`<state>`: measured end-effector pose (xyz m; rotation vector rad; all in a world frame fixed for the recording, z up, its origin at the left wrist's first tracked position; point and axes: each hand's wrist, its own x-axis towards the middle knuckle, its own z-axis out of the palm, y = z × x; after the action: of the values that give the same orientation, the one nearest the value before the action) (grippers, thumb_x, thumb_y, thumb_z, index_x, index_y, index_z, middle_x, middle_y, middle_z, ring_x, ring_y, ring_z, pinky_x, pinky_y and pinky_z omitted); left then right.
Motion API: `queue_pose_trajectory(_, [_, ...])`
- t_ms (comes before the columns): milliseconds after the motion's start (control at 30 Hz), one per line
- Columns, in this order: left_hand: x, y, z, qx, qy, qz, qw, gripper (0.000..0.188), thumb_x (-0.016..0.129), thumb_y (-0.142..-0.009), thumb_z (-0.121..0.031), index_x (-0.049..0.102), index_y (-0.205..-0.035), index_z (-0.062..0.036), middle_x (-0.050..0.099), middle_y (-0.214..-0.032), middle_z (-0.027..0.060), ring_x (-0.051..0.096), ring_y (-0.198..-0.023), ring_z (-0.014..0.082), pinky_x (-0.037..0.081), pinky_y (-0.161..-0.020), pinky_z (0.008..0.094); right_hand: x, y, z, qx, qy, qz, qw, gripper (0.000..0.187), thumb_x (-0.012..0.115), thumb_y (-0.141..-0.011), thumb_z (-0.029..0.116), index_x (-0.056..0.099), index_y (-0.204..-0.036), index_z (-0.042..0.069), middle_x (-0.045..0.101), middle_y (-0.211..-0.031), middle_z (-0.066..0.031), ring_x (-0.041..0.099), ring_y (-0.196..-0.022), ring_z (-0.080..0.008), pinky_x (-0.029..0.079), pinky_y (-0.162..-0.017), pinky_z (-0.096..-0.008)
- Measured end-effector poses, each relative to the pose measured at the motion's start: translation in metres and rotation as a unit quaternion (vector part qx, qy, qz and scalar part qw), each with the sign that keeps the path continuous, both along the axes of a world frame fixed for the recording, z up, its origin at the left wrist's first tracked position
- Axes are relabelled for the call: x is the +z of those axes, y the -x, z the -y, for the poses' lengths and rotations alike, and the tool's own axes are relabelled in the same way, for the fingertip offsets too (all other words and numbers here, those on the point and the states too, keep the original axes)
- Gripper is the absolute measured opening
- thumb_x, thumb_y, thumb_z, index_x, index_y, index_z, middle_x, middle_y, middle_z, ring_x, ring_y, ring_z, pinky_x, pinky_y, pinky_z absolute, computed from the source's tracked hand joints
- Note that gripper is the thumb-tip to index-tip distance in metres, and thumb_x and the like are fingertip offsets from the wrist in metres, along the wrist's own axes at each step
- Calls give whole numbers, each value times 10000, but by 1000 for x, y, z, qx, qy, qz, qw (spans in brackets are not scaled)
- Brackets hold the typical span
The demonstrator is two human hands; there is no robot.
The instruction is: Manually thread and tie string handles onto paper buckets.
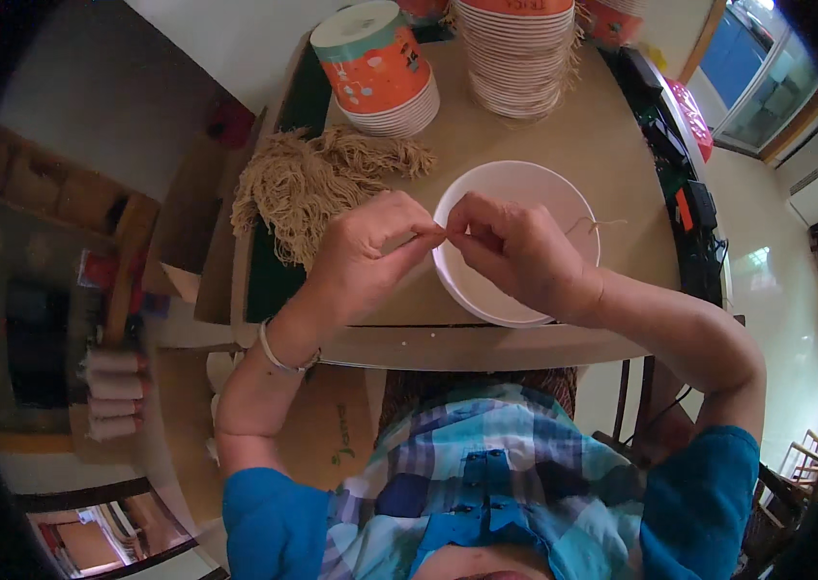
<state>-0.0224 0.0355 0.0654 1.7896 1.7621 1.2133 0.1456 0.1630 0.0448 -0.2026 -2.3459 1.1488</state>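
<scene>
Bundle of tan fibre strands (317, 179) on table (612, 145), far left. Two stacks of paper cups at far edge: orange-patterned (377, 68) left, taller ribbed stack (517, 58) right. Black devices (685, 184) along right edge.

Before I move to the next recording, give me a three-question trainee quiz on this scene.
1. True or false: both hands meet above the round white paper bowl.
2. What lies left of the bowl? A) loose bundle of tan string B) scissors C) a sponge
3. Fill in: the left hand and right hand pinch a thin ____ between their fingertips.

Key: 1 true; 2 A; 3 string. Stacks of orange patterned paper bowls stand at the far edge of the beige table.
</scene>
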Motion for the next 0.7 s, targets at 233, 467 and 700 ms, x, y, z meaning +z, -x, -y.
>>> queue_pose_trajectory(233, [-5, 0, 1, -2, -102, -160, 982, 150, 733, -778, 24, 695, -914, -28, 650, -866, 91, 630, -803, 240, 517, -708, 323, -10, -1, -8, 19, 151, 45, 987, 62, 631, -883, 51, 605, -915, 4, 490, -642, -2, 422, -600, -42, 384, -526, -250])
queue_pose_trajectory(467, [-23, 8, 12, 69, -67, -81, 992, 156, 675, -819, 56, 693, -955, -18, 656, -878, 80, 632, -809, 189, 509, -737, 293, -13, -1, -6, -3, 130, 88, 988, 85, 636, -870, 74, 617, -896, -4, 522, -622, -25, 453, -587, -67, 407, -532, -273])
queue_pose_trajectory(700, [-55, 5, 23, 114, 11, 49, 992, 149, 653, -883, 11, 685, -1027, -9, 689, -971, 64, 638, -874, 124, 516, -810, 269, -16, 2, -5, -13, 87, 103, 991, 97, 643, -843, 78, 616, -876, -10, 573, -637, -96, 527, -571, -145, 450, -557, -323])
